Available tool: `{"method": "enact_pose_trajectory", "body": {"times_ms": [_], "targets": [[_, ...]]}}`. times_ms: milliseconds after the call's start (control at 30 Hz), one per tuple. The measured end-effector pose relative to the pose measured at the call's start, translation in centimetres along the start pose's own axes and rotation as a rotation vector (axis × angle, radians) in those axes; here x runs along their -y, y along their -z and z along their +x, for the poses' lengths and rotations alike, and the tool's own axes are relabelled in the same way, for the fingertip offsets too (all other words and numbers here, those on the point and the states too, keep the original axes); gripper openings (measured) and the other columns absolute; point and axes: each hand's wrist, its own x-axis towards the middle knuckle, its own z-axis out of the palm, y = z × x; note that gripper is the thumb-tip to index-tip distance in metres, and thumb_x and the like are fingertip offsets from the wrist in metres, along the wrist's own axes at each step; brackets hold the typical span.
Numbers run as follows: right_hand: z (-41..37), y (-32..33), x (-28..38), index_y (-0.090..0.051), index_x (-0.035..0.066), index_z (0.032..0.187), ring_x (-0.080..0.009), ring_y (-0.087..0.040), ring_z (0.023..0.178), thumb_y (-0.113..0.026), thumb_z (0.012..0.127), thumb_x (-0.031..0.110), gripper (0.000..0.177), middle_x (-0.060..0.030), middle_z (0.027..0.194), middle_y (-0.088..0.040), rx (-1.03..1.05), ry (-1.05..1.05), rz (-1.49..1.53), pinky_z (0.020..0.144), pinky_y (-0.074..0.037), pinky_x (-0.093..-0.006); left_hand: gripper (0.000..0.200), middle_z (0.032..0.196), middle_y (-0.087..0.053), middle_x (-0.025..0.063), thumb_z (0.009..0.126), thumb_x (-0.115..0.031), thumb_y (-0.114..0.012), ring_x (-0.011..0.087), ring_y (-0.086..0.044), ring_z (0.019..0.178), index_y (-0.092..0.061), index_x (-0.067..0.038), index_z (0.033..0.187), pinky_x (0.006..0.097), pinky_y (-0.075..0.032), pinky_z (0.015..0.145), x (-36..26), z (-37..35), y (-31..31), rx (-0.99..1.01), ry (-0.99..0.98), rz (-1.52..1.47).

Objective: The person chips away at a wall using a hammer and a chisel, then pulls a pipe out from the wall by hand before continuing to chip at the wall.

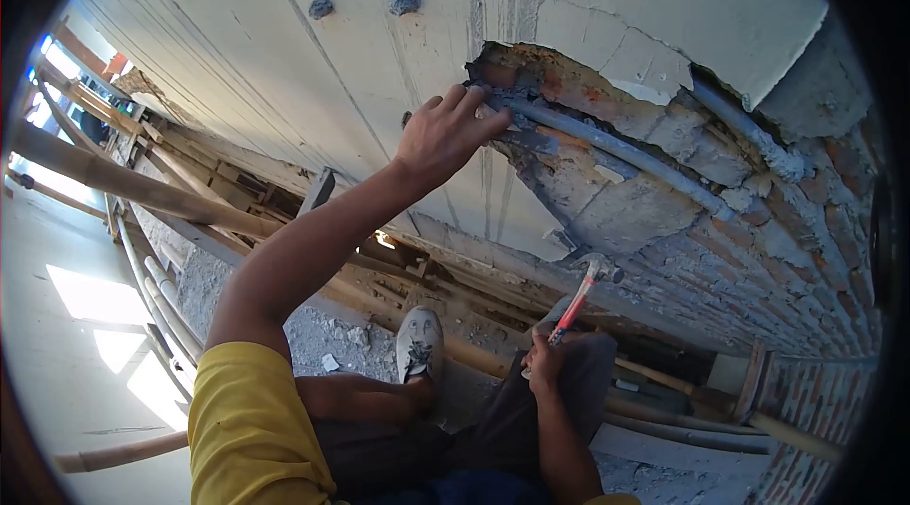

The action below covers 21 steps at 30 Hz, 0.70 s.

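Note:
My left hand [447,133] reaches up to the wall, its fingers curled around the near end of a grey pipe [616,147] at the edge of a broken opening. The fingertips are partly hidden in the hole. Exposed brick [578,79] and rough mortar surround the pipe. Low by my knee, my right hand [542,363] is wrapped around the red handle of a claw hammer [574,304]. The hammer's metal head points up, just below the broken plaster [616,211].
A second pipe [744,126] runs along the broken wall. Bamboo poles [142,178] cross at left. Rubble [332,344] lies around my shoe [419,344]. A brick wall [825,420] stands at lower right. Two dark lumps protrude from the plastered wall [313,60].

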Motion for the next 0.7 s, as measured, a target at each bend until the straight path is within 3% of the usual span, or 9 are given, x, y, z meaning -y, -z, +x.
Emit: {"method": "enact_pose_trajectory", "body": {"times_ms": [133,300,500,567,667,700], "targets": [[-0.2,0.1,0.0,-0.043,0.007,0.072,-0.0116,-0.041,0.034,-0.064,0.083,0.016,0.025,-0.0001,0.046,-0.038,-0.029,0.053,-0.076,0.035,-0.037,-0.0278,0.038,0.099,-0.052,0.0042,0.072,-0.011,-0.065,0.0209,-0.055,0.089,-0.055,-0.02,0.108,0.0347,-0.051,0.069,0.2,0.3,-0.5,-0.048,0.044,-0.101],[-0.3,0.2,0.1,-0.043,0.007,0.072,-0.0118,-0.043,0.034,-0.063,0.085,0.019,0.027,0.0003,0.047,-0.039,-0.008,0.101,-0.152,0.034,-0.036,-0.0269,0.036,0.103,-0.053,0.0067,0.071,-0.004,-0.065,0.0238,-0.058,0.082,-0.058,-0.012,0.106,0.0362,-0.052,0.067,-0.3,-0.3,0.3,-0.04,0.17,-0.283],[-0.3,-3.0,3.1,-0.047,0.006,0.075,-0.0092,-0.041,0.037,-0.062,0.087,0.02,0.024,0.0005,0.048,-0.04,0.114,0.431,-0.212,0.038,-0.038,-0.0264,0.03,0.103,-0.054,0.0134,0.074,-0.005,-0.069,0.0244,-0.06,0.079,-0.057,-0.004,0.101,0.0344,-0.051,0.062,-0.6,-3.4,1.4,-0.231,0.407,-0.473],[-1.0,-6.1,6.9,-0.046,0.006,0.077,-0.0087,-0.041,0.04,-0.06,0.088,0.016,0.021,0.0001,0.051,-0.041,0.258,0.606,-0.109,0.041,-0.039,-0.0257,0.027,0.096,-0.056,0.0119,0.076,-0.011,-0.072,0.0202,-0.061,0.076,-0.056,-0.003,0.097,0.0303,-0.048,0.058,0.4,-4.1,1.1,-0.32,0.459,-0.431],[-3.7,-11.7,14.6,-0.043,0.005,0.078,-0.0078,-0.042,0.045,-0.055,0.09,0.011,0.018,-0.0003,0.055,-0.041,0.426,0.908,0.014,0.046,-0.04,-0.0245,0.025,0.09,-0.056,0.008,0.076,-0.014,-0.073,0.0159,-0.06,0.075,-0.055,-0.005,0.091,0.0266,-0.046,0.059,0.7,-4.8,1.2,-0.214,1.025,-0.798],[-4.8,-13.6,17.3,-0.044,0.005,0.075,-0.0077,-0.043,0.046,-0.058,0.089,0.011,0.021,-0.0001,0.055,-0.044,0.459,0.943,0.129,0.046,-0.038,-0.0243,0.026,0.082,-0.057,0.0081,0.078,-0.013,-0.07,0.0176,-0.062,0.079,-0.052,-0.001,0.093,0.0302,-0.048,0.066,0.4,-4.2,2.5,-0.166,1.18,-0.948]]}}
